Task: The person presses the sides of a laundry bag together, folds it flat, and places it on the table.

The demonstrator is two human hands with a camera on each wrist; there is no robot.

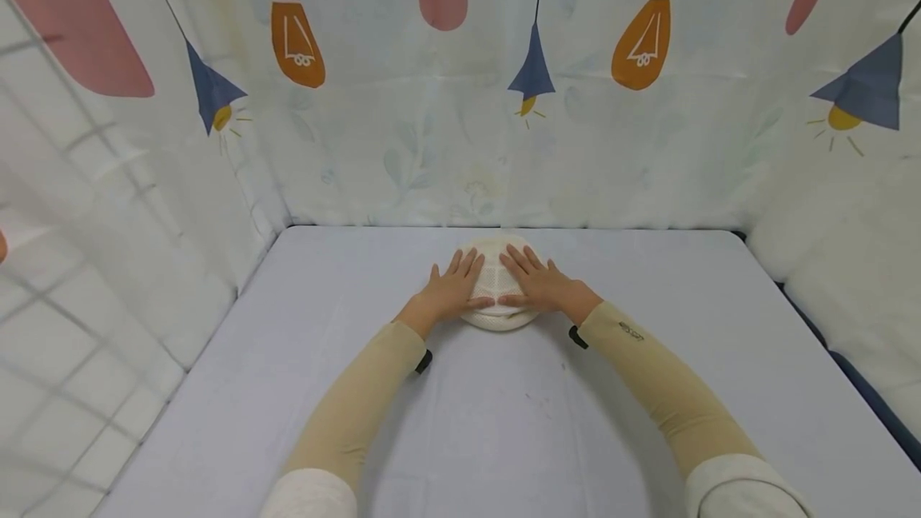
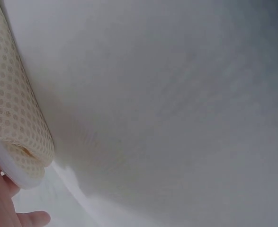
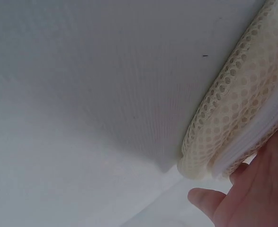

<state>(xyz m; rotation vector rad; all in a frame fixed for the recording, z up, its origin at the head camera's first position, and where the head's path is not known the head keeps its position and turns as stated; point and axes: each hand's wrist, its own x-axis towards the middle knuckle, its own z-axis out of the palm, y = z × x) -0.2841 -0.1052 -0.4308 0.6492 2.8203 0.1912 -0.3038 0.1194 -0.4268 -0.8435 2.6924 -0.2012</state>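
Observation:
A round, cream mesh bag [image 1: 495, 272] with a white band around it lies at the far middle of the table. Its honeycomb mesh [image 2: 11, 99] and a fold near the white edging show up close in the left wrist view. My left hand [image 1: 452, 292] rests on the bag's left side, fingers straight and spread. On the opposite side my right hand [image 1: 541, 286] lies over the bag with extended fingers pointing up and inward. In the right wrist view, the right hand [image 3: 259, 196] touches the bag [image 3: 238, 113] along its white band.
A pale cloth covers the table [image 1: 496, 422]. White curtain walls [image 1: 446, 150] printed with lamps and bulbs rise behind it and at both sides. Dark bands [image 1: 424, 361] show at the wrists below the beige sleeves [image 1: 360, 406].

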